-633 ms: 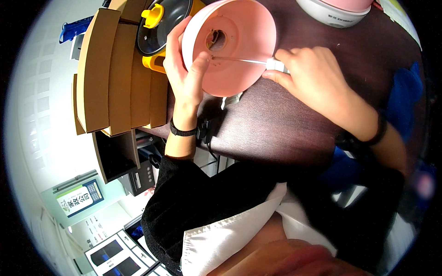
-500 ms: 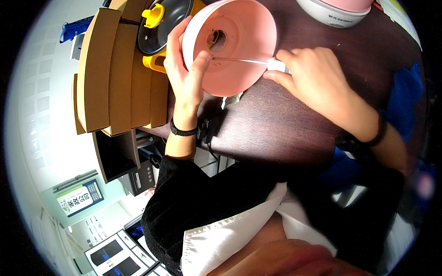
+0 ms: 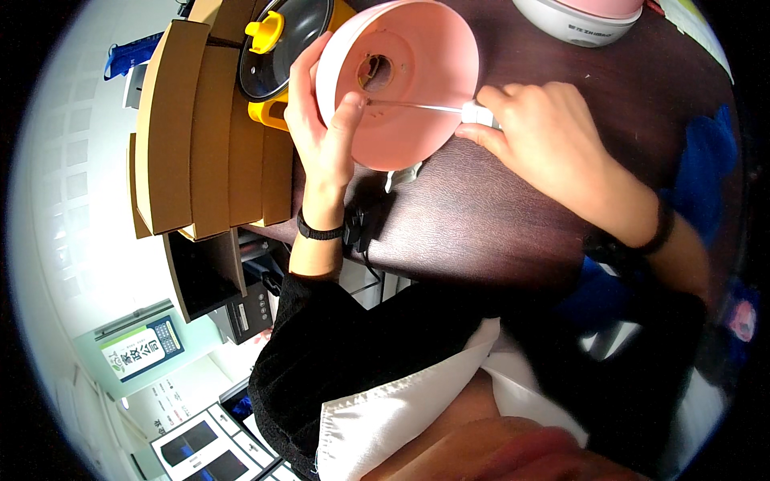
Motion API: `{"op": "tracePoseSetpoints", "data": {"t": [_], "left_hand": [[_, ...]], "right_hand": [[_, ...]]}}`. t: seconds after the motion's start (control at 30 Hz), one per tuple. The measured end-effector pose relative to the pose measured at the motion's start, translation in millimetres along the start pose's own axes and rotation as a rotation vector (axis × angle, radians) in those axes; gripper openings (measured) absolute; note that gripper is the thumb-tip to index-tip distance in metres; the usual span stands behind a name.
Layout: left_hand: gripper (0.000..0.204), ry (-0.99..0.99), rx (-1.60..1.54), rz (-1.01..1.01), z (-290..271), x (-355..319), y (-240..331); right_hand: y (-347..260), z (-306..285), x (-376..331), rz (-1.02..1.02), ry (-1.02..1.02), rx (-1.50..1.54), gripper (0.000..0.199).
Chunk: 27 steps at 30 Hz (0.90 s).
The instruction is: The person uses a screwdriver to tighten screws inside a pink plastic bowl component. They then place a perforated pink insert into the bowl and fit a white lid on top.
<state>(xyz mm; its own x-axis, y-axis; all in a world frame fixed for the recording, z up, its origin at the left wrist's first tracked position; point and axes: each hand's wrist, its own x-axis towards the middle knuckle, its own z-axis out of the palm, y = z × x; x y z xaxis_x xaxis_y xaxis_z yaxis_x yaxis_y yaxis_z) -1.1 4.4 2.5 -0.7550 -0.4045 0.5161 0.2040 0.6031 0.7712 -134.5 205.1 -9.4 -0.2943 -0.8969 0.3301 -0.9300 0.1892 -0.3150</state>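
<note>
Pink bowl [image 3: 429, 76] was tilted over the bench [image 3: 497, 216], its wall held in the left hand's [image 3: 321, 140] grip, thumb inside, fingers outside; the right hand [image 3: 545, 132] was closed around the pale handle of a screwdriver [image 3: 476, 115], its thin shaft reaching inside. The bowl looked light, stiff and slightly slippery, probably best held near its rim. The tool's tip was unclear beside the thumb; the bowl's underside was hidden, and a pink-and-white appliance [image 3: 581, 22] beyond was cut off.

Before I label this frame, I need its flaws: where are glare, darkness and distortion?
Head view: glare whitens the table below the bowl; head view: the boxes look bowed at left; head view: the right sleeve sinks into black.
</note>
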Motion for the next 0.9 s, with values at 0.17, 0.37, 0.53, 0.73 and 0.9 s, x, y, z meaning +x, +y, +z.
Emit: {"op": "tracePoseSetpoints", "data": {"t": [0.17,0.37,0.53,0.73,0.9], "left_hand": [[0.065,0.005,0.019,0.008,0,-1,-1],[0.062,0.031,0.039,0.014,2,-2,-2],[0.059,0.072,0.045,-0.039,7,-8,3],[0.060,0.109,0.101,-0.029,7,-8,2],[0.062,0.111,0.130,-0.028,7,-9,5]], "right_hand": [[1,2,0,0.008,-0.013,-0.014,0.031],[-12,-3,-4,0.001,0.030,-0.131,0.027],[-28,2,-9,0.047,0.021,-0.179,0.022],[-23,12,-9,0.119,-0.059,0.146,0.028],[-17,23,-8,0.239,-0.152,0.529,0.031]]}}
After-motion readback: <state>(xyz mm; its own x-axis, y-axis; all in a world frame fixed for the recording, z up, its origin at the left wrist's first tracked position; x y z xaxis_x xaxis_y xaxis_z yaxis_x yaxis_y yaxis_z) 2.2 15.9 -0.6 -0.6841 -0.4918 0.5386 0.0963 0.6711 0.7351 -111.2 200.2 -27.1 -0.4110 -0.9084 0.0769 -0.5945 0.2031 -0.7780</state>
